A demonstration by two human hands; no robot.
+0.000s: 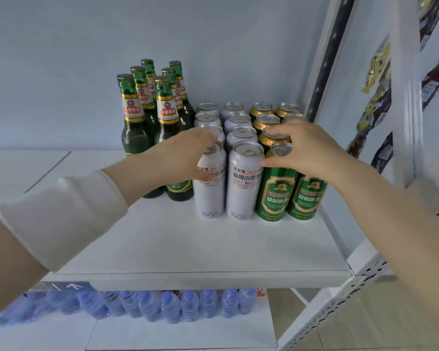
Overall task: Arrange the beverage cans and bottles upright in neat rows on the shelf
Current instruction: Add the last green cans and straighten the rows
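Your bottles point(137, 133): glossy green glass, gold foil at necks. Your white cans point(242, 188): metal, satin print; green cans point(276, 196): metal, glossy. Your shelf point(188, 249): smooth matt white. Your sleeve point(66, 214): soft matt cloth. Lower water bottles point(170, 306): clear plastic.

One wide-angle head-worn camera looks forward and slightly down, close above the flat white shelf board point(188, 244).

On the shelf point(188, 249), bottles point(134, 117) stand just behind the left hand point(185, 153), which grips the nearest can point(209, 196). More cans point(241, 135) run in rows under and behind the right hand point(304, 150).
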